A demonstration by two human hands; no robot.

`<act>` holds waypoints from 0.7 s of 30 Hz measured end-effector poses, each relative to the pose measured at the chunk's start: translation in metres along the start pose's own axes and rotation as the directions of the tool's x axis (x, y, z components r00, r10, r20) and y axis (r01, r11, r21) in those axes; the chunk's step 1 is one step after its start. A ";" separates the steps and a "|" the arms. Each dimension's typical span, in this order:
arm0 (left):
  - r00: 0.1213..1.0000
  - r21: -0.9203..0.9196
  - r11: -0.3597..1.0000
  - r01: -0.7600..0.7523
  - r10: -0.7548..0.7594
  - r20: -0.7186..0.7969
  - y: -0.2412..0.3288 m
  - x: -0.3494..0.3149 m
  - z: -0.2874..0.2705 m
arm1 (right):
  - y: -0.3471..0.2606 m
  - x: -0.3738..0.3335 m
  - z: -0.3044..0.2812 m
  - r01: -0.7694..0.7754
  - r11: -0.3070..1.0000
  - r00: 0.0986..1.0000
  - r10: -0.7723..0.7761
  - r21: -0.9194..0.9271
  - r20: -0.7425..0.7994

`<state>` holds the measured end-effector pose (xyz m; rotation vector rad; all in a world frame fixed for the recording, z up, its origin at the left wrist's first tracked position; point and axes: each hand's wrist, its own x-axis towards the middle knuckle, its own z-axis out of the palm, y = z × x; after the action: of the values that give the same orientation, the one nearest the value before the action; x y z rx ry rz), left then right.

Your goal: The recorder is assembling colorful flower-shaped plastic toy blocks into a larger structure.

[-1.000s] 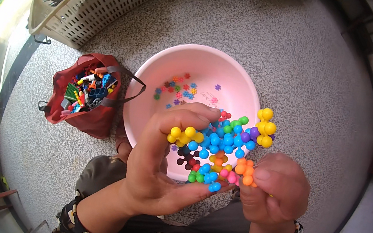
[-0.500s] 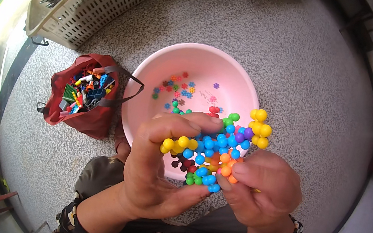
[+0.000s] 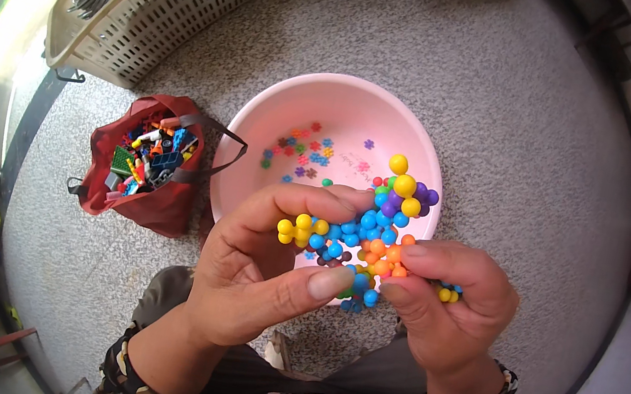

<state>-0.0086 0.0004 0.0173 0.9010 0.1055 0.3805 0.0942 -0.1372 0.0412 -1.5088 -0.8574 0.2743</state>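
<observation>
Remotely, I observe the left hand (image 3: 237, 284) gripping a multicoloured knobbed-plastic assembly (image 3: 389, 235) over the round pink plastic basin (image 3: 397, 118), its yellow-and-purple end (image 3: 404, 185) turned since the earlier frame. The right hand (image 3: 465, 304) pinches an orange knobbed plastic piece (image 3: 382, 258), now closer in.

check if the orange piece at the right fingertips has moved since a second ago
Yes: judged against the pink basin, the orange piece in the right hand has shifted left and up in the picture.

Left hand (image 3: 238, 276) and right hand (image 3: 458, 307) partly hide the ball-piece cluster (image 3: 368, 222). Pale basket (image 3: 170, 5) cut off by upper edge. Lettering (image 3: 353, 162) on pink basin (image 3: 341, 99) illegibly small.
</observation>
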 end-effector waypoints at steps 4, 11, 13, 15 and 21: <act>0.999 -0.024 0.999 0.024 -0.025 -0.047 -0.001 -0.001 0.003 | 0.000 -0.001 0.000 -0.070 0.997 0.995 0.068 0.030 0.070; 0.997 0.155 0.986 0.060 -0.052 -0.060 0.001 0.000 0.005 | 0.001 -0.002 -0.001 -0.055 0.998 0.992 0.056 -0.010 0.112; 0.999 0.267 0.963 -0.030 0.040 -0.030 0.001 0.001 0.004 | -0.002 -0.001 0.000 -0.074 0.997 0.991 0.076 -0.020 0.114; 0.998 0.279 0.960 -0.034 0.048 -0.045 0.000 0.000 0.002 | -0.005 0.000 -0.001 -0.092 0.995 0.988 0.095 -0.031 0.118; 0.991 0.365 0.926 -0.096 0.124 -0.054 -0.001 0.000 0.001 | -0.001 -0.003 0.005 -0.100 0.994 0.991 0.103 -0.048 0.080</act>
<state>-0.0082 -0.0011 0.0174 1.2610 0.2007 0.5110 0.0887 -0.1360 0.0401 -1.5935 -0.8578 0.3971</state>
